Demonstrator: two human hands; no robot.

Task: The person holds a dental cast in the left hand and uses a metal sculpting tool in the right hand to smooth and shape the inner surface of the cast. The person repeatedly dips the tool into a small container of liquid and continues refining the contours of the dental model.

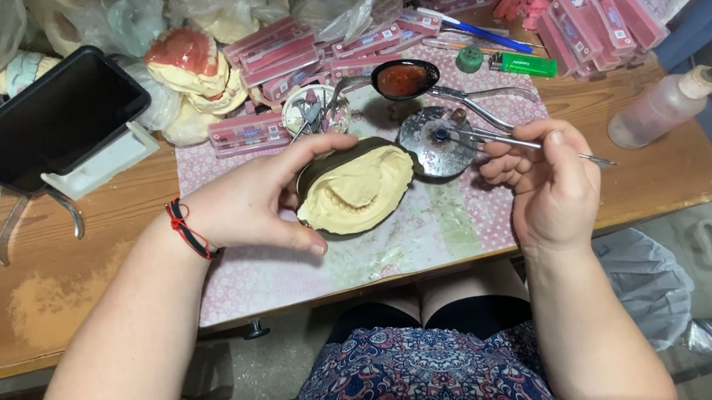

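Note:
My left hand (255, 202) grips a cream plaster dental cast (357, 192) that sits in a dark rubber base, held just above the pink patterned mat (401, 241). A red cord bracelet is on that wrist. My right hand (551, 182) holds a thin metal wax tool (515, 142); its tip reaches left over a round metal burner (429, 144), and its other end pokes out to the right of the hand.
A spoon of red wax (403, 79), pliers (479, 102), a green lighter (523, 64), a small dish of tools (314, 110), pink wax boxes (273, 50), more casts (185, 69), a dark tablet on a stand (48, 116) and a squeeze bottle (658, 106) crowd the wooden table (61, 278).

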